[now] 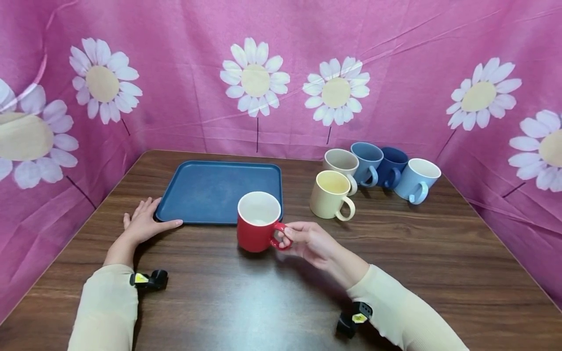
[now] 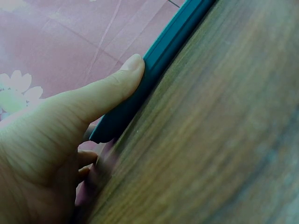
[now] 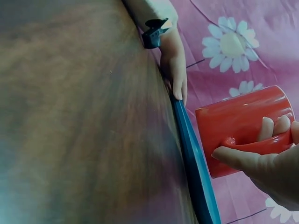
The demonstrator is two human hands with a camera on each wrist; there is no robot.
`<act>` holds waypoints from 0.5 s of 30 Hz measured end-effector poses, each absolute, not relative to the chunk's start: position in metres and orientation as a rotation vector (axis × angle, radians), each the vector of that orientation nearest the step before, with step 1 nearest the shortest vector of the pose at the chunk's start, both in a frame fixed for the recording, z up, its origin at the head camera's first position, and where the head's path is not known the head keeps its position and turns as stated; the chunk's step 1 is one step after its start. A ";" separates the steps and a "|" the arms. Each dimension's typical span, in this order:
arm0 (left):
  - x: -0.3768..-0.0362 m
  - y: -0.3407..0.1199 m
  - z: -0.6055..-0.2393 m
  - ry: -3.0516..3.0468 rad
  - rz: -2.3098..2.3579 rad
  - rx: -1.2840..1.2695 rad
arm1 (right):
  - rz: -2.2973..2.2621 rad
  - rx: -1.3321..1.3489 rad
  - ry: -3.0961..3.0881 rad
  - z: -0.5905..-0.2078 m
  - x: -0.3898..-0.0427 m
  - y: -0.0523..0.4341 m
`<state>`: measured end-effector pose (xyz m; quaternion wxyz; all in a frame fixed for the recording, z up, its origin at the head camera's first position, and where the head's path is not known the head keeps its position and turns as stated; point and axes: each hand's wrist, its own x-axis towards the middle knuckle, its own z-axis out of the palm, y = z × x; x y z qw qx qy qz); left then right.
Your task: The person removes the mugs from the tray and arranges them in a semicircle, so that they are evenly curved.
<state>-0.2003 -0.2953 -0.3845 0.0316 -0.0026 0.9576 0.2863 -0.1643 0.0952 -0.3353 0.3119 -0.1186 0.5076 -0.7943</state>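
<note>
My right hand [image 1: 311,243] grips the handle of a red mug [image 1: 251,236] with a white inside, fingers passing through the handle loop. The mug is upright in the head view, at the front right corner of a blue tray [image 1: 219,187]. In the right wrist view the red mug [image 3: 243,116] is raised off the wooden table. My left hand [image 1: 142,222] rests at the tray's front left corner, fingers spread along its left side. Its thumb lies straight against the front edge of the tray [image 2: 140,93] in the left wrist view.
Right of the tray stand a yellow mug [image 1: 325,200], a beige mug [image 1: 340,160], a grey-blue mug [image 1: 362,161], a navy mug [image 1: 391,168] and a light blue mug [image 1: 408,180]. A pink cloth [image 1: 175,97] with daisies hangs behind the wooden table [image 1: 210,302].
</note>
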 end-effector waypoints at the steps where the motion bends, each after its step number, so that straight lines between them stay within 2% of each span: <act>1: -0.200 -0.295 -0.385 2.951 0.882 -0.009 | -2.096 -0.313 1.342 -0.336 -0.162 0.098; 15: -0.201 -0.295 -0.386 2.948 0.887 0.003 | -2.087 -0.411 1.361 -0.341 -0.135 0.145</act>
